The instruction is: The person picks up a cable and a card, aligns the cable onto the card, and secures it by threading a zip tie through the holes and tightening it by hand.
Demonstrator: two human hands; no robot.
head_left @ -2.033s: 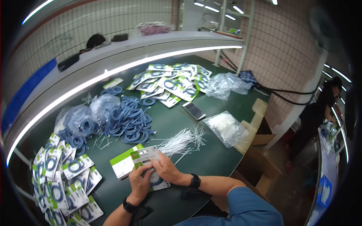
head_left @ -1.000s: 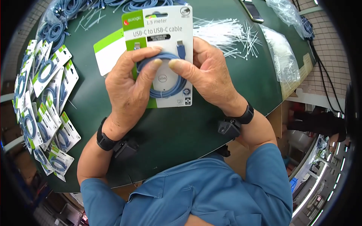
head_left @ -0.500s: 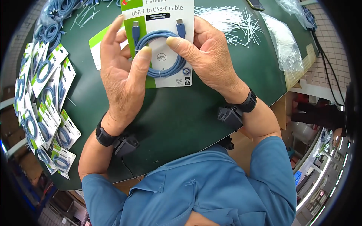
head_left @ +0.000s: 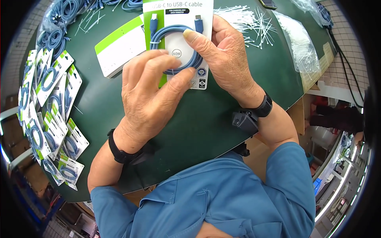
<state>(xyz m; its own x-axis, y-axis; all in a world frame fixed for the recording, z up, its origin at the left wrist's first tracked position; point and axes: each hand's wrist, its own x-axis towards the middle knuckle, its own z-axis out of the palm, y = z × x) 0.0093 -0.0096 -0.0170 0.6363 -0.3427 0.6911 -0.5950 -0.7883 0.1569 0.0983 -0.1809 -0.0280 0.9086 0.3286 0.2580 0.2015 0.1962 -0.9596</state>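
A blue USB-C cable (head_left: 160, 32), coiled and tied, lies against a white and green backing card (head_left: 174, 43), with both metal plugs pointing up. My right hand (head_left: 228, 59) grips the card's right edge, its thumb pressed on the coil and its other fingers behind. In front of the card's lower part is my left hand (head_left: 152, 91), fingers bent and slightly blurred, thumb by the coil's lower right. A gap shows between that thumb and the fingertips. White ties (head_left: 156, 42) bind the coil at its left and bottom.
A stack of blank-looking green and white cards (head_left: 121, 51) lies behind my left hand. Carded cables (head_left: 49, 103) pile up at the left, below loose blue coils (head_left: 55, 37). White cable ties (head_left: 254, 25) and a clear bag of them (head_left: 299, 45) lie at the right on the green table (head_left: 190, 123).
My left hand has left the card's left edge and swung right across the coil's lower part. The card has shifted right and slightly up in my right hand.
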